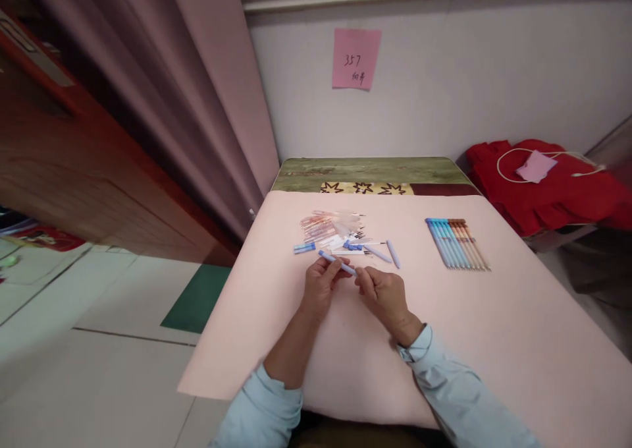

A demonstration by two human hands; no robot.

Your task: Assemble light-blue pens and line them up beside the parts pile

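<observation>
A light-blue pen with a darker blue end is held between both hands above the near side of the pile. My left hand pinches its barrel, the blue end pointing up and left. At its lower right end, my right hand has its fingers closed on the tip. Just beyond lie loose pen parts: clear and pinkish barrels, white refills, small dark-blue pieces and lavender-blue barrels. Short blue pieces lie at the pile's left.
On the right of the pale pink table cover lies a neat row of blue and brown pens. Red cloth with a white cable stands beyond the right edge. A curtain and wooden door border the left.
</observation>
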